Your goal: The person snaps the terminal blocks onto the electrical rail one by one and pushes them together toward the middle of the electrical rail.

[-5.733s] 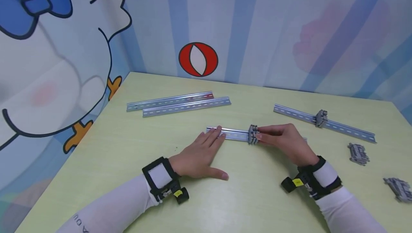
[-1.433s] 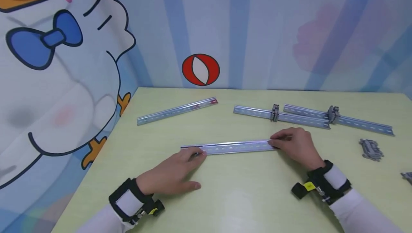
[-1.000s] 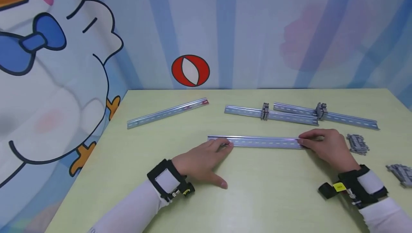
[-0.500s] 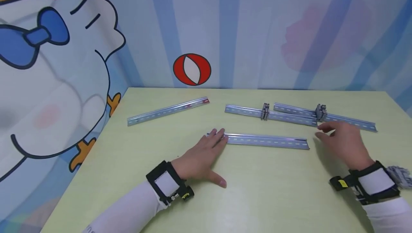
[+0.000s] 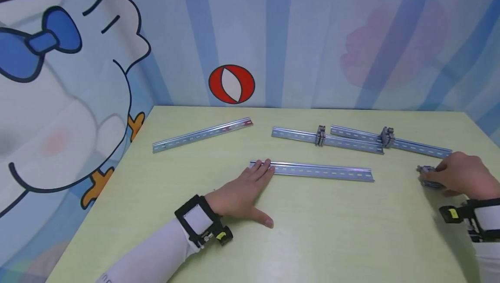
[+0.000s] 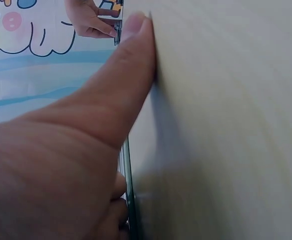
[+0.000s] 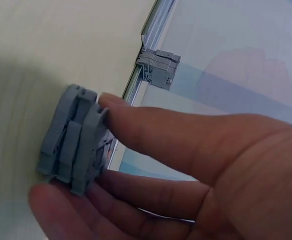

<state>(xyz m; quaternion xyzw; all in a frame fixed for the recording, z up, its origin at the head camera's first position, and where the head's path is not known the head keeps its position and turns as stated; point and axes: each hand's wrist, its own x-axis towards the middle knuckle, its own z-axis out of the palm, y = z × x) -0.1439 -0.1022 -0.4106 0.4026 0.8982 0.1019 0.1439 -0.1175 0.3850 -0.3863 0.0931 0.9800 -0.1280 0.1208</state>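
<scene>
Ahead of you, a bare rail [image 5: 202, 134] lies far left on the green tabletop [image 5: 312, 231]. Two more rails [image 5: 327, 140] [image 5: 390, 141] sit side by side at the back, each carrying a grey clip. Cartoon backdrop [image 5: 70, 79] behind, red circle [image 5: 231, 84] at centre.

Green table [image 5: 320, 231] carries four metal rails [image 5: 320, 171] and a grey clip [image 5: 427, 176]

The head view looks forward and down from above the desk [image 5: 312, 231], taking in both hands. The left wrist view sits low and close behind the left hand [image 6: 61, 165]. The right wrist view sits close beneath the right hand [image 7: 210, 175], sharing a far rail [image 7: 153, 30] with the head view.
</scene>
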